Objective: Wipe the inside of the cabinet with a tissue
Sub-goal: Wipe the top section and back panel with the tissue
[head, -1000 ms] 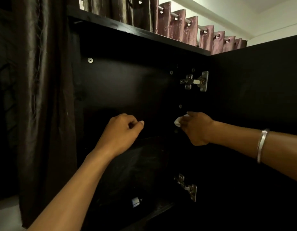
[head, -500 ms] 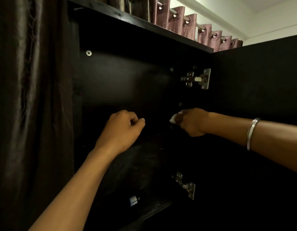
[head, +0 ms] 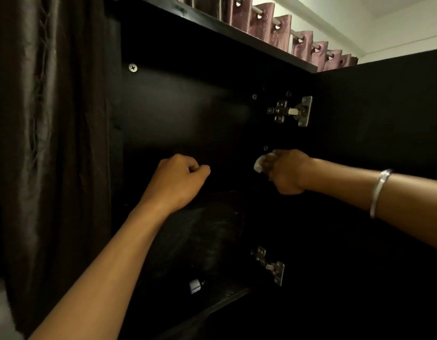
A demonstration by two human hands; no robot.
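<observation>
Presently: dark cabinet (head: 183, 114) fills the centre of the frame, interior nearly black, lit only faintly on the back panel. Its door (head: 384, 119) stands open at right of frame.

Right hand (head: 286, 173), centre-right: grip clenched around a white tissue (head: 259, 163). Only a small crumpled part of the tissue shows, at the left end of the fist. Tissue sits against the cabinet's right inner side, just below a small round fitting (head: 266, 148) and well below the upper hinge (head: 292, 111). Whether the tissue presses on the panel or only lies next to it cannot be told in this light. A silver bangle (head: 380, 192) circles the right forearm, well back from the wrist.

Left hand (head: 178, 182), centre of frame: grip clenched into a loose fist, thumb laid over the forefinger, nothing visible within it. It is level with the right hand, apart from it, held in front of the dark interior. Contact with any surface cannot be told.

Lower hinge (head: 270, 265) at lower centre-right. A small pale cylindrical object (head: 195, 285) lies on the cabinet floor at lower centre; identity unclear. One cross-head screw (head: 133, 67) at upper left of the back panel.

Dark brown curtain (head: 48, 143) hangs along the left of frame. Pinkish eyelet curtain (head: 261, 28) on a rod shows above the cabinet top.
</observation>
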